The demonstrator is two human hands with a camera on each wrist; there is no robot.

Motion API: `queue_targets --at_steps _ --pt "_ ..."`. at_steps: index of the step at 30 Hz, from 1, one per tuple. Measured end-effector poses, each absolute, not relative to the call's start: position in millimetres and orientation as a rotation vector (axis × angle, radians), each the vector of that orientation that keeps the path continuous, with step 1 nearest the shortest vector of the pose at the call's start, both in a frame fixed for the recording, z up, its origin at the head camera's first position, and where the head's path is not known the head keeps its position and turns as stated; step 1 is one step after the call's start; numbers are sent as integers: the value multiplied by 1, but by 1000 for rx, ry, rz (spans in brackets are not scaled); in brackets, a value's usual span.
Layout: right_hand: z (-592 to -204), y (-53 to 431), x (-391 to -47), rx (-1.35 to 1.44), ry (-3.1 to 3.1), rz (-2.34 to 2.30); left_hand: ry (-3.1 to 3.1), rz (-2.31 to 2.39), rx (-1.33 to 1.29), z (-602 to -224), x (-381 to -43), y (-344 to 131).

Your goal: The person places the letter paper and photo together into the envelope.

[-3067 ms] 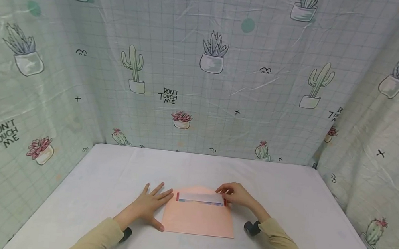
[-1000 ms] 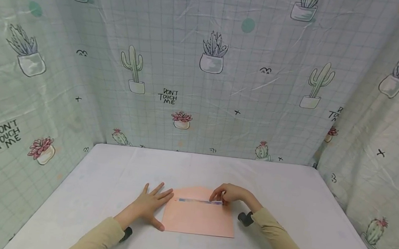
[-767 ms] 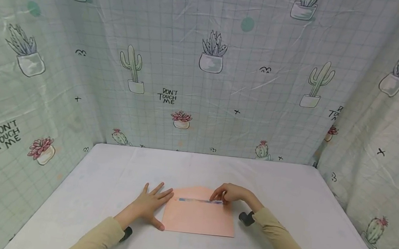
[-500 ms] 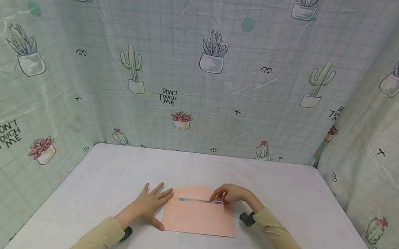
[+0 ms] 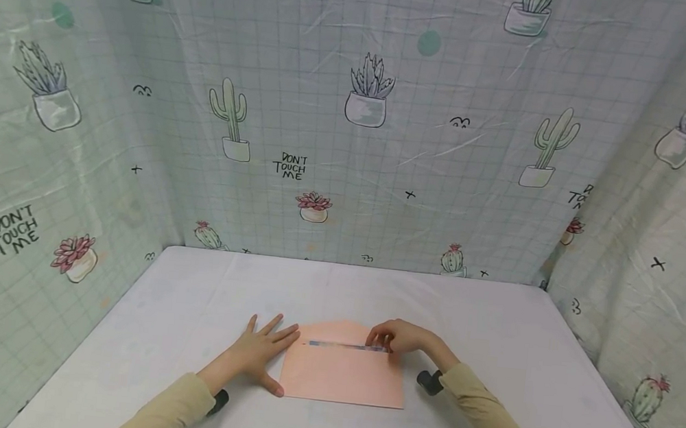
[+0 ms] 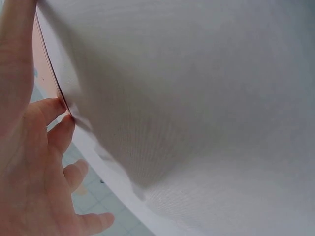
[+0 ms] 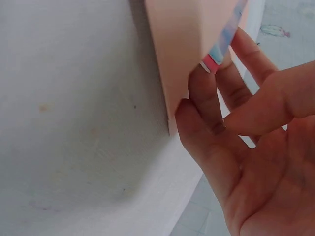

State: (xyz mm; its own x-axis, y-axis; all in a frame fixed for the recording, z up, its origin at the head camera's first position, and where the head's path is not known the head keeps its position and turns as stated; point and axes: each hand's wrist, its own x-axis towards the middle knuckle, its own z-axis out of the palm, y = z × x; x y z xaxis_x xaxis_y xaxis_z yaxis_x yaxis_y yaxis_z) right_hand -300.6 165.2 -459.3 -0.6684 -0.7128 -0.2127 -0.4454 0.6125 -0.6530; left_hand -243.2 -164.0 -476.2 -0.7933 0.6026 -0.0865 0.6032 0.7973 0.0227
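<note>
A peach envelope (image 5: 342, 376) lies on the white table with its pointed flap opened away from me. Along its mouth shows a thin blue, multicoloured edge of a card (image 5: 333, 345); the rest of the card is hidden inside. My left hand (image 5: 255, 354) rests spread at the envelope's left side, thumb at the lower corner and fingertips at the upper one. With bent fingers, my right hand (image 5: 405, 337) touches the right end of the card's edge. In the right wrist view, the card's pink-red corner (image 7: 210, 64) meets the fingertips, while the thumb stays off the card.
Behind and beside the white table (image 5: 218, 285) hangs a cactus-print curtain (image 5: 326, 130). A black device (image 5: 429, 382) is worn under the right wrist and another black device (image 5: 218, 403) under the left.
About three seconds ago a white panel with red ends stood out above the envelope's mouth; now only the thin coloured edge shows. My right hand has lately shifted slightly right; the left stays put.
</note>
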Motion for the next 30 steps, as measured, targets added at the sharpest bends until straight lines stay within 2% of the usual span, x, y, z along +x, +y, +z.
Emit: queue_targets --at_steps 30 --pt "-460 154 -289 -772 2399 -670 2881 6 1007 -475 -237 -169"
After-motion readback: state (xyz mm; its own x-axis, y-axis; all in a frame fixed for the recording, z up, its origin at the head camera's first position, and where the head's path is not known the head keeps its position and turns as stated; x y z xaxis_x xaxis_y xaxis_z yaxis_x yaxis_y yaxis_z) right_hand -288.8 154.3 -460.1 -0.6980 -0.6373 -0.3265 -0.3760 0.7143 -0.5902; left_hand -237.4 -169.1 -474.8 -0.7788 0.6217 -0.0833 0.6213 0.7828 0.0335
